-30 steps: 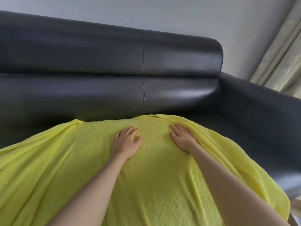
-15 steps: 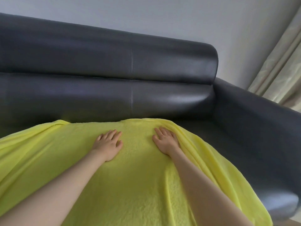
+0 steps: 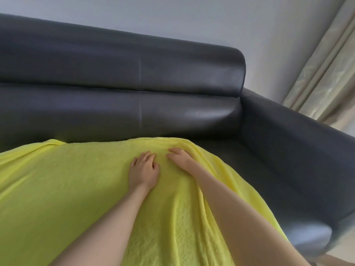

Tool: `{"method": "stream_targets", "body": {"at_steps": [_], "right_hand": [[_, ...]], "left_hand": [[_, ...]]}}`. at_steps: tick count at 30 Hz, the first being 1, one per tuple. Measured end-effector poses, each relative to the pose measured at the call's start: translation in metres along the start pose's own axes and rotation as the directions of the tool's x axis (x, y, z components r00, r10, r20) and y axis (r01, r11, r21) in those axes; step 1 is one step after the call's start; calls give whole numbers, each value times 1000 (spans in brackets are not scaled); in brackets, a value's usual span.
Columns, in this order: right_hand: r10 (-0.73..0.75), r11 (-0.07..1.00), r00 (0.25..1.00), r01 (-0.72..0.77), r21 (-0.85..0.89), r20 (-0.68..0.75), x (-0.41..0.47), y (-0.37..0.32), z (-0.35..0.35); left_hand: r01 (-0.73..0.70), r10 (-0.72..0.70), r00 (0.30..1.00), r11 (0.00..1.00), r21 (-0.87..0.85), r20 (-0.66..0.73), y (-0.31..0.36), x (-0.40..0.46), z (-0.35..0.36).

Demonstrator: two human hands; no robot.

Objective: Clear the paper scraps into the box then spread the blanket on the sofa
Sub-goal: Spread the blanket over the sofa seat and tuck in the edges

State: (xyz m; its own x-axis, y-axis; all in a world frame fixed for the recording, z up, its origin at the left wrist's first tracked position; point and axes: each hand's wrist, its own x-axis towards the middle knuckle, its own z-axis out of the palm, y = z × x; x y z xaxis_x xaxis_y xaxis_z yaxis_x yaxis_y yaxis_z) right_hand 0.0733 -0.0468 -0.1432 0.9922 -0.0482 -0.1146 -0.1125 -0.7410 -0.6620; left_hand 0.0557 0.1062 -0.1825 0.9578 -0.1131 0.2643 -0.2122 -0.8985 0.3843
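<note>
A yellow fleece blanket (image 3: 67,185) lies spread over the seat of a dark leather sofa (image 3: 134,70), its far edge just short of the backrest. My left hand (image 3: 143,168) rests palm down on the blanket near that far edge, fingers slightly bent. My right hand (image 3: 181,158) lies flat on the blanket beside it, fingers straight, next to a fold along the blanket's right border. The two hands are close together, a narrow gap between them. No paper scraps or box are in view.
The sofa's right armrest (image 3: 299,150) runs along the right side, with bare dark seat (image 3: 240,162) between it and the blanket. A pale wall stands behind the sofa and a beige curtain (image 3: 326,70) hangs at the far right.
Both hands stayed flat on the blanket and drew closer together, sliding a little along its far edge. The camera view shifted so the sofa appears more to the left and tilted.
</note>
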Motion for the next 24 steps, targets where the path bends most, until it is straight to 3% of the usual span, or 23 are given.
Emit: {"method": "stream_targets", "body": {"at_steps": [3, 4, 6, 8, 10, 13, 18, 20, 22, 24], "right_hand": [[1, 956, 996, 25, 293, -88, -12, 1, -28], [30, 947, 987, 23, 320, -160, -17, 5, -38], [95, 984, 938, -36, 177, -333, -25, 21, -58], [155, 983, 901, -182, -30, -404, -38, 37, -79], [254, 924, 923, -320, -208, -289, -52, 49, -98], [422, 860, 906, -409, -306, -26, -72, 55, -109], [367, 839, 929, -356, -412, -55, -80, 52, -119], [433, 839, 901, -396, -374, 17, -80, 47, -134], [511, 853, 849, -481, -204, 137, -76, 43, -157], [482, 876, 870, -473, -97, 102, -74, 38, -178]], "left_hand": [[3, -3, 1000, 1000, 18, -21, 0, -1, 2], [5, -4, 1000, 1000, 21, -18, 0, -1, 2], [7, -7, 1000, 1000, 21, -20, 0, -1, 3], [9, -9, 1000, 1000, 22, -15, 1, -1, 3], [11, -11, 1000, 1000, 29, -17, 1, -1, 3], [17, -17, 1000, 999, 31, -23, 2, -2, 3], [19, -18, 1000, 1000, 25, -20, 2, -3, 2], [22, -22, 1000, 999, 26, -21, 3, -3, 2], [26, -26, 999, 999, 36, -21, 3, -3, 1], [26, -25, 999, 999, 48, -24, 2, -3, 1]]}}
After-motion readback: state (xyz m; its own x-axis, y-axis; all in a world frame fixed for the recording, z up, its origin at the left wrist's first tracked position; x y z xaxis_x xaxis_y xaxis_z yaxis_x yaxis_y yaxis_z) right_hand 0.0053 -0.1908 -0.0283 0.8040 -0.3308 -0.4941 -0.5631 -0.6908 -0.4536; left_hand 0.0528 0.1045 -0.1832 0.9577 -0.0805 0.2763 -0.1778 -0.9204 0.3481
